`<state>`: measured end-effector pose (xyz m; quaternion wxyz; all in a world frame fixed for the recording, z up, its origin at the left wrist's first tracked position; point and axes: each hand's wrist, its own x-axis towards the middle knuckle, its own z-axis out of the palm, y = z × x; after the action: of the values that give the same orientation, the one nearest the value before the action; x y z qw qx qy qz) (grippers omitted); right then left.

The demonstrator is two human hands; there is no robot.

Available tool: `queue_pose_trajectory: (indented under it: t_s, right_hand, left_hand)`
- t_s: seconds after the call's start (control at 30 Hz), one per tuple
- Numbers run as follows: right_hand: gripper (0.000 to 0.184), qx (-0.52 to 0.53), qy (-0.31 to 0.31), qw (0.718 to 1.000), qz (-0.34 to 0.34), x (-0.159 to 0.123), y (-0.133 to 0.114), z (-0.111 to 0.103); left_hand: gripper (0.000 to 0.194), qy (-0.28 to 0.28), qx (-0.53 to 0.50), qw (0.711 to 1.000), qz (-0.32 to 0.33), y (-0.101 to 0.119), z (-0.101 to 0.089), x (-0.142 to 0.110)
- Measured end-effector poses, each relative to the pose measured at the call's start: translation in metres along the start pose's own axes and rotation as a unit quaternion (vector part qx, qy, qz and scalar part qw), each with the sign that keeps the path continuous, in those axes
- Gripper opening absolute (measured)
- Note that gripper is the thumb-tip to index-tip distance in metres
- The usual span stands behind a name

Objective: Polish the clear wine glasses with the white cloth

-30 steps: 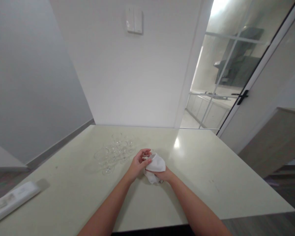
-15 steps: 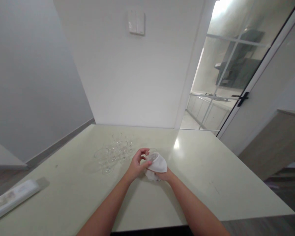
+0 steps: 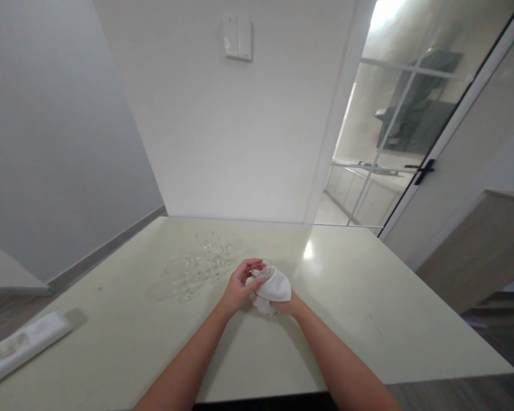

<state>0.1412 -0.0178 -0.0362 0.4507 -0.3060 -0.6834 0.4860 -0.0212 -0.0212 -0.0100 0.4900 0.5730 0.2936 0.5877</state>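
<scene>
My left hand [image 3: 240, 287] is closed round the side of a clear glass [image 3: 262, 270], its thumb and fingers on the bowl. A white cloth [image 3: 276, 286] wraps the glass's right side and hangs beneath it. My right hand [image 3: 286, 305] grips the cloth from below and the right; most of its fingers are hidden under the fabric. Left of my hands, several clear stemmed glasses [image 3: 198, 267] stand close together on the pale table [image 3: 334, 342].
On the table's left edge lies a long white box or packet [image 3: 25, 345]. A white wall with a switch [image 3: 237, 39] rises behind the table. To the right is a glass-paned door with a black handle [image 3: 424, 172], and a wooden cabinet [image 3: 475, 251].
The glass and cloth have shifted slightly between my fingers, with the glass's rim tilted a little differently. Both arms stay nearly in place.
</scene>
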Motion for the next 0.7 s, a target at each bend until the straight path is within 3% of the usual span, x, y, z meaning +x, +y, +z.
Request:
queue_pose_trajectory:
  t_s: [0.07, 0.17, 0.23, 0.3, 0.37, 0.43, 0.53, 0.63, 0.7]
  right_hand:
    - [0.032, 0.027, 0.037, 0.997, 0.061, -0.003, 0.005, -0.001]
    - [0.033, 0.113, 0.163, 0.969, 0.146, -0.003, 0.010, -0.001]
    - [0.037, 0.172, 0.246, 0.940, 0.161, 0.000, 0.008, -0.001]
    - [0.040, 0.220, 0.286, 0.919, 0.158, 0.003, 0.003, -0.001]
    - [0.041, 0.267, 0.275, 0.907, 0.176, 0.004, -0.004, 0.001]
    - [0.043, 0.313, 0.224, 0.897, 0.217, 0.004, -0.010, 0.005]
    - [0.045, 0.362, 0.158, 0.884, 0.250, 0.003, -0.011, 0.011]
    - [0.037, 0.363, 0.169, 0.883, 0.244, 0.004, -0.005, 0.013]
    - [0.031, 0.338, 0.184, 0.889, 0.248, 0.004, -0.002, 0.011]
  left_hand:
    - [0.051, 0.037, -0.064, 0.997, -0.017, 0.000, -0.001, 0.001]
    - [0.049, 0.110, -0.169, 0.978, -0.051, 0.004, -0.006, 0.004]
    - [0.046, 0.143, -0.224, 0.962, -0.064, 0.007, -0.010, 0.006]
    - [0.044, 0.157, -0.261, 0.951, -0.060, 0.009, -0.013, 0.008]
    - [0.044, 0.153, -0.269, 0.950, -0.043, 0.010, -0.015, 0.008]
    - [0.047, 0.135, -0.241, 0.961, -0.012, 0.009, -0.014, 0.008]
    - [0.056, 0.063, -0.150, 0.986, 0.037, 0.007, -0.009, 0.003]
    - [0.061, -0.030, -0.059, 0.995, 0.070, 0.007, -0.002, -0.005]
    - [0.061, -0.063, -0.006, 0.994, 0.084, 0.008, 0.002, -0.011]
